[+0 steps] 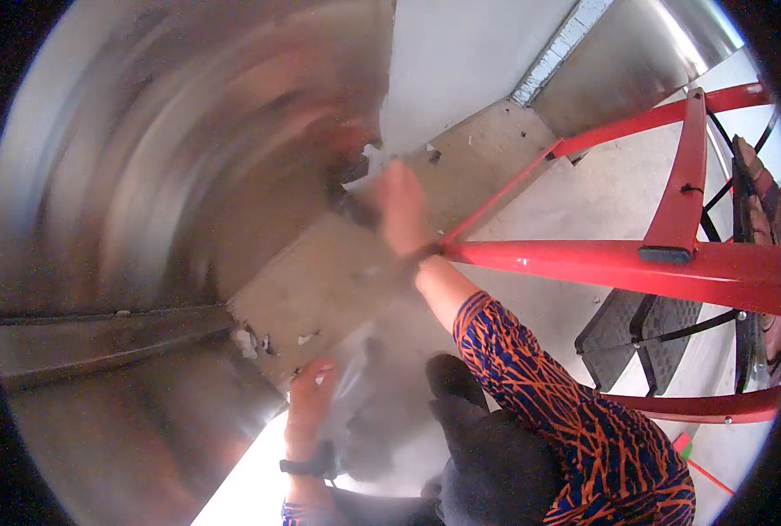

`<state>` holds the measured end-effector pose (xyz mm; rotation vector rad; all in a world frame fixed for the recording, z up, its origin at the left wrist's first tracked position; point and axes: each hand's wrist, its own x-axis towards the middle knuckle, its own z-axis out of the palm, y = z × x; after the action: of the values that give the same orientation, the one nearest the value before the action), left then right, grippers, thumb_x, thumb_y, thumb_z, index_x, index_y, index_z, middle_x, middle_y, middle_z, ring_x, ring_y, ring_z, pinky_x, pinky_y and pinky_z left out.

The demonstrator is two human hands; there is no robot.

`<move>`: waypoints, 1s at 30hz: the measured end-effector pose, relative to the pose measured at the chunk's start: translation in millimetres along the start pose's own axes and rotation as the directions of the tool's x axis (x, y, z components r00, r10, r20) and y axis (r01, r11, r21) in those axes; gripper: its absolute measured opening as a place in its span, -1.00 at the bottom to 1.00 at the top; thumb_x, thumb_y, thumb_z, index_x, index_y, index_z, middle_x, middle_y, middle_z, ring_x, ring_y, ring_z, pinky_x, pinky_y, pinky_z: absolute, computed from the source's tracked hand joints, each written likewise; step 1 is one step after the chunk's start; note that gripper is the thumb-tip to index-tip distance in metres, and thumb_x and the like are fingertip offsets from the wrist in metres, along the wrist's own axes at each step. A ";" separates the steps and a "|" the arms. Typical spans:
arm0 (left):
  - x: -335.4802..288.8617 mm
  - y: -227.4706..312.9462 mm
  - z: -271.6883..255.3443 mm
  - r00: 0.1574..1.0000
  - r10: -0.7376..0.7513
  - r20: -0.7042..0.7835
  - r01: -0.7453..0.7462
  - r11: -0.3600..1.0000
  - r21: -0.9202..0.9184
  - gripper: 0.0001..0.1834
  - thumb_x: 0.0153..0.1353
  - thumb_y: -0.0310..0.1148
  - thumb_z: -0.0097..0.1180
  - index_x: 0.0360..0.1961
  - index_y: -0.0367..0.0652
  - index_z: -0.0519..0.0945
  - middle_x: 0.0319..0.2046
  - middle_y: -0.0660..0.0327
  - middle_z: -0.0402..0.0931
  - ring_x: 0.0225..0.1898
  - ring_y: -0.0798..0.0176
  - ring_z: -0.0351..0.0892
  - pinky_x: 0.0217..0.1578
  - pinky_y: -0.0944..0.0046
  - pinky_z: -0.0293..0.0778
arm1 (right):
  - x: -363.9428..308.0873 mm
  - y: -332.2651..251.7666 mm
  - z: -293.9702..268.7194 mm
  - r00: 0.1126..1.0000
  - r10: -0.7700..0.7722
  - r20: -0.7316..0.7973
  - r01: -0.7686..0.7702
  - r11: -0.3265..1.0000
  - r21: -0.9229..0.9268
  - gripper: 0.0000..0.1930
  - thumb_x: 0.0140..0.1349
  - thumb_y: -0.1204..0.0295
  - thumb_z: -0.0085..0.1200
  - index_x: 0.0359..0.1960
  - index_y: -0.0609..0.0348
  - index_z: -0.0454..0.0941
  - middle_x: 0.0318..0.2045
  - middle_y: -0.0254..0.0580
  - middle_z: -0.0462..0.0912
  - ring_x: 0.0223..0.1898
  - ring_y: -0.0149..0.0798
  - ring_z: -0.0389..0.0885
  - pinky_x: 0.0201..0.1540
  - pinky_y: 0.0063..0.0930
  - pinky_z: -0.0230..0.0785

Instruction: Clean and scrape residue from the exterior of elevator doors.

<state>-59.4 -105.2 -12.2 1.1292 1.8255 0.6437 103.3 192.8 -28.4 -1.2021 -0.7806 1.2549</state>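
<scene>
My right hand [399, 206], smeared by motion, reaches far forward to the floor's inner edge beside a white scrap [362, 171]. Whether its fingers hold that scrap cannot be made out. A dark band circles this wrist, below a blue and orange patterned sleeve [531, 359]. Nearer me, my left hand [311, 390] is low over the floor with fingers curled together. Something small and white shows at its fingers, too blurred to name. That wrist wears a dark watch or band [310, 460].
A red metal frame [583, 263] with black treads [618, 337], like a stepladder, stands at my right. Shiny metal panels [118, 184] rise at the left, and a pale panel [460, 61] stands ahead. Torn bits [248, 342] lie along the dusty floor strip [294, 280].
</scene>
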 end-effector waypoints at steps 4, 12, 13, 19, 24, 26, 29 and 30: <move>4.4 -2.5 6.2 0.999 0.044 0.014 -0.044 0.998 0.049 -0.82 0.15 -0.42 0.13 -0.21 -0.21 0.57 -0.27 0.17 0.60 -0.20 0.26 0.57 -0.15 0.27 0.48 | 13.6 -23.3 20.3 0.994 0.025 0.106 -0.020 0.999 -0.046 -0.63 0.32 0.09 -0.14 -0.36 0.17 0.48 -0.43 -0.35 0.50 -0.40 -0.48 0.42 -0.33 -0.55 0.26; 0.4 6.0 7.9 0.999 0.008 0.047 -0.009 1.000 0.021 -0.75 0.15 -0.35 0.04 -0.17 -0.21 0.56 -0.28 0.05 0.61 -0.18 0.13 0.60 -0.14 0.22 0.46 | 37.6 -11.3 26.2 0.994 -0.063 0.091 0.044 0.979 0.199 -0.75 0.22 0.28 0.05 -0.45 0.23 0.50 -0.55 -0.32 0.52 -0.51 -0.42 0.48 -0.39 -0.52 0.35; 0.8 3.7 8.0 0.999 0.010 0.043 -0.011 1.000 0.017 -0.74 0.15 -0.34 0.04 -0.16 -0.21 0.56 -0.27 0.05 0.61 -0.17 0.13 0.60 -0.14 0.22 0.45 | 37.8 -9.8 24.6 0.994 -0.064 0.091 0.045 0.979 0.198 -0.75 0.22 0.28 0.05 -0.45 0.23 0.50 -0.55 -0.32 0.52 -0.51 -0.42 0.48 -0.39 -0.52 0.35; 2.1 10.1 6.3 0.998 -0.044 0.036 0.042 0.998 0.035 -0.72 0.15 -0.33 0.04 -0.14 -0.21 0.56 -0.26 0.04 0.61 -0.17 0.10 0.60 -0.13 0.22 0.45 | 30.2 -2.4 14.6 0.998 -0.004 0.068 0.000 0.999 0.054 -0.83 0.18 0.35 0.06 -0.50 0.14 0.44 -0.57 -0.37 0.47 -0.52 -0.45 0.46 -0.42 -0.54 0.36; 0.5 11.5 2.3 0.999 -0.021 0.035 0.019 0.999 0.030 -0.72 0.15 -0.33 0.04 -0.14 -0.21 0.56 -0.26 0.04 0.60 -0.17 0.09 0.60 -0.13 0.22 0.45 | 20.2 0.5 4.5 0.996 0.057 0.074 -0.061 0.997 0.052 -0.84 0.18 0.33 0.02 -0.50 0.10 0.42 -0.58 -0.40 0.45 -0.51 -0.48 0.44 -0.47 -0.57 0.28; 1.2 3.5 3.1 0.999 -0.016 0.050 0.014 0.999 0.038 -0.79 0.16 -0.38 0.12 -0.20 -0.24 0.56 -0.24 0.14 0.60 -0.18 0.23 0.58 -0.14 0.27 0.47 | 16.0 3.2 -2.7 0.993 0.075 0.088 -0.078 0.997 0.028 -0.83 0.18 0.32 0.02 -0.49 0.10 0.43 -0.59 -0.41 0.45 -0.51 -0.48 0.43 -0.47 -0.57 0.26; 3.3 2.7 5.3 0.999 0.030 0.030 -0.033 0.996 0.088 -0.78 0.16 -0.38 0.12 -0.19 -0.25 0.56 -0.24 0.13 0.60 -0.18 0.23 0.58 -0.13 0.28 0.47 | 15.1 6.6 -4.3 0.993 0.089 0.078 -0.093 0.995 0.045 -0.81 0.19 0.33 0.01 -0.51 0.14 0.42 -0.62 -0.38 0.43 -0.57 -0.44 0.41 -0.49 -0.54 0.26; 3.5 4.7 6.2 0.999 0.029 0.033 -0.032 0.996 0.087 -0.78 0.16 -0.38 0.12 -0.19 -0.25 0.56 -0.24 0.13 0.60 -0.18 0.23 0.58 -0.13 0.28 0.47 | 14.8 8.0 -5.1 0.995 0.086 0.058 -0.091 0.992 0.087 -0.79 0.21 0.35 0.00 -0.55 0.16 0.40 -0.64 -0.34 0.43 -0.62 -0.40 0.40 -0.51 -0.51 0.28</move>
<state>-52.7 -100.1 -13.0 1.2203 1.8283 0.5646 108.8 205.0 -39.7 -1.1449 -0.7095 1.3859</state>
